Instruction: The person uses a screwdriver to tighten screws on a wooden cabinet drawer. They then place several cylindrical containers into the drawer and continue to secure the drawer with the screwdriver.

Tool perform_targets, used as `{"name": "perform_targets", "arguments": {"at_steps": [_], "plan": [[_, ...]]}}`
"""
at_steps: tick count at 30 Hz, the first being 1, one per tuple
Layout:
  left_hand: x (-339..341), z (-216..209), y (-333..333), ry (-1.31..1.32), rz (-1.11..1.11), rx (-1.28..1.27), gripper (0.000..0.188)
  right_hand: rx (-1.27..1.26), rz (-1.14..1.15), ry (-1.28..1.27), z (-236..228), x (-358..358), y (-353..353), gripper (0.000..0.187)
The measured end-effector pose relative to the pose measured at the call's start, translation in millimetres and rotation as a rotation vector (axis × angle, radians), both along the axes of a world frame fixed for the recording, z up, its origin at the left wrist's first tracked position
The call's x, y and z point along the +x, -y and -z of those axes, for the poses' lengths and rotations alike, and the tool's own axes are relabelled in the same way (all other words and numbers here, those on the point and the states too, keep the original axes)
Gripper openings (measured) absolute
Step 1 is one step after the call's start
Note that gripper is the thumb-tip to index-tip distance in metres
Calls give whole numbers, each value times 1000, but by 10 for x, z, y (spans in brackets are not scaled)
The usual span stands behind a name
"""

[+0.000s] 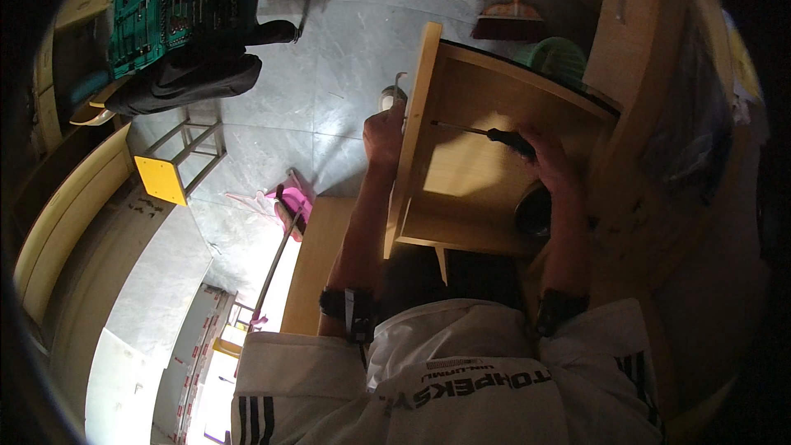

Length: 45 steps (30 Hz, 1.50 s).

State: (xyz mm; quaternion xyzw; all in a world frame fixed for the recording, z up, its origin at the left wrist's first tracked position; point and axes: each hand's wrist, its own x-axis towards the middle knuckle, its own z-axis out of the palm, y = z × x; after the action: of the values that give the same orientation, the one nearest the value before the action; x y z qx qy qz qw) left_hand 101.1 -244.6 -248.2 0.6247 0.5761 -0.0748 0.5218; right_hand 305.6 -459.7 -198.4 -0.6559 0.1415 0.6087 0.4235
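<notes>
An open wooden drawer sticks out in front of me. In my right hand, inside it, is a screwdriver with a dark handle. Its thin shaft points left, and the tip reaches the inner face of the drawer front. My left hand is closed at the outer face of that front. A small whitish, rounded thing with a bent, thin piece above it shows at its fingers; I cannot tell its kind. Inside the drawer, a dark round object lies by my right forearm.
At the far left lies an open green tool case, with black cloth beside it. A yellow-topped stool, a pink dustpan and a broom are on the tiled floor. A green basket stands behind the drawer.
</notes>
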Motion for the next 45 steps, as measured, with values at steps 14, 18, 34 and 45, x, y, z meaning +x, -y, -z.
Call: {"name": "perform_targets", "arguments": {"at_steps": [14, 18, 34, 45], "plan": [[2, 31, 2, -39, -127, -86, 49, 90, 45, 57, 185, -71, 101, 19], [43, -45, 1, -22, -171, -64, 51, 79, 92, 178, 182, -172, 46, 23], [44, -39, 6, -43, -225, -98, 52, 80, 212, 61, -5, -119, -32, 21], [15, -6, 33, -6, -222, -67, 49, 121, 108, 23, 155, -90, 52, 21]]}}
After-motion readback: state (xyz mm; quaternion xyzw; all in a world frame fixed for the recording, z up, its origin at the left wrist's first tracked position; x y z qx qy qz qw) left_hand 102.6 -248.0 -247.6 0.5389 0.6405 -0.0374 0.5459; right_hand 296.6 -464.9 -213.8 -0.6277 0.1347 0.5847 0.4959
